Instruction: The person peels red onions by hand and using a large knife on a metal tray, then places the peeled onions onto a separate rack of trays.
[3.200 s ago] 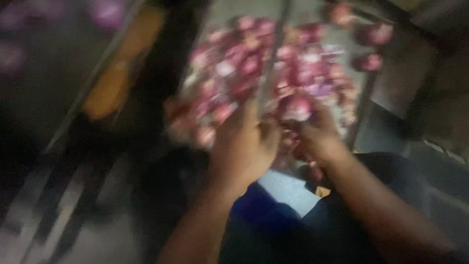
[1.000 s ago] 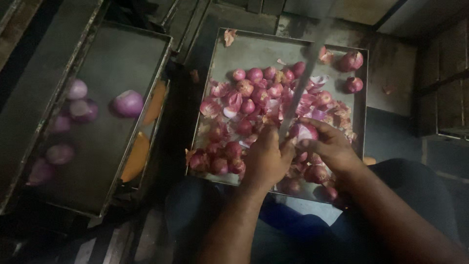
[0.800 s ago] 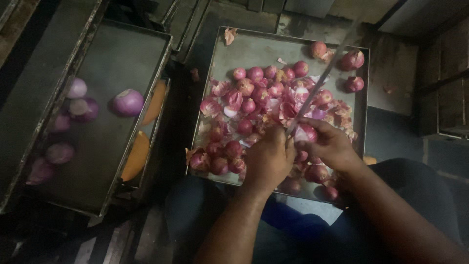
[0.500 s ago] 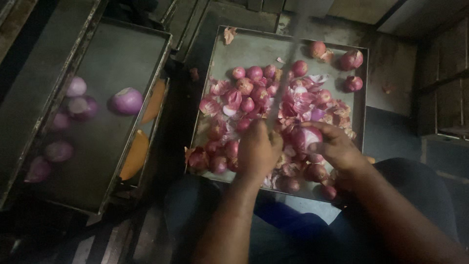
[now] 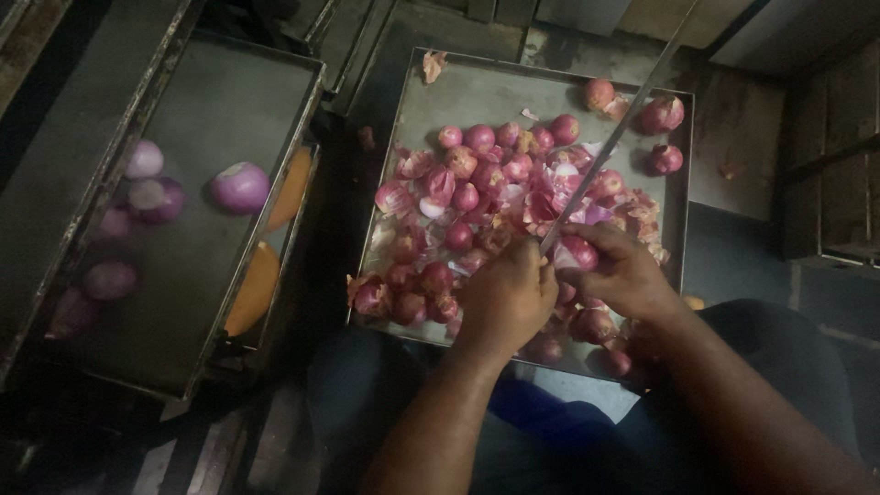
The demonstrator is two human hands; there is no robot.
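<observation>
Red onion [image 5: 576, 252] in right hand [image 5: 623, 275] — long blade [image 5: 612, 142] against it

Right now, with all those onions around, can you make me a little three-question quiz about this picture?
1. True or false: the right hand is holding an onion.
2. Which tray has more onions: A) the left tray, B) the tray in front of the person?
3. Fill in: the left hand grips a long ____.

Key: 1 true; 2 B; 3 knife.
</observation>
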